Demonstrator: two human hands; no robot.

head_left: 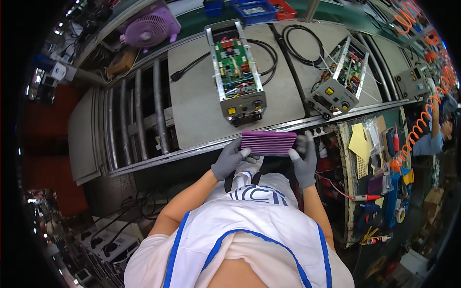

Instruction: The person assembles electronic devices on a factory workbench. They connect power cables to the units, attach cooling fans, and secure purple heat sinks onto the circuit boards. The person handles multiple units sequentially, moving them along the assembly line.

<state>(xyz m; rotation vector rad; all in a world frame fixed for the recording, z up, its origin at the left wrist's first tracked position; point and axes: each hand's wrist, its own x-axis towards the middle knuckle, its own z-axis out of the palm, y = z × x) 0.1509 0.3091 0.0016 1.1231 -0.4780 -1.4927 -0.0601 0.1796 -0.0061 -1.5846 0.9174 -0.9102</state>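
A purple finned metal heat sink [269, 143] is held level in front of my body, just off the near edge of the workbench. My left hand [231, 159], in a grey glove, grips its left end, thumb on the near side. Beside the right end is my right hand [305, 162], also gloved in grey. Its thumb lies close to the heat sink's corner and its fingers point up, apart and partly blurred; whether it touches the metal is unclear. Beyond the heat sink stands an opened grey device [240, 77] with a green circuit board and a yellow switch.
A second opened device [338, 81] sits tilted at the right, near a coiled black cable [303, 45]. Metal rollers [158, 105] run along the left. A purple fan [149, 30] and blue bins [254, 10] are at the back. A cluttered side table [374, 177] stands right.
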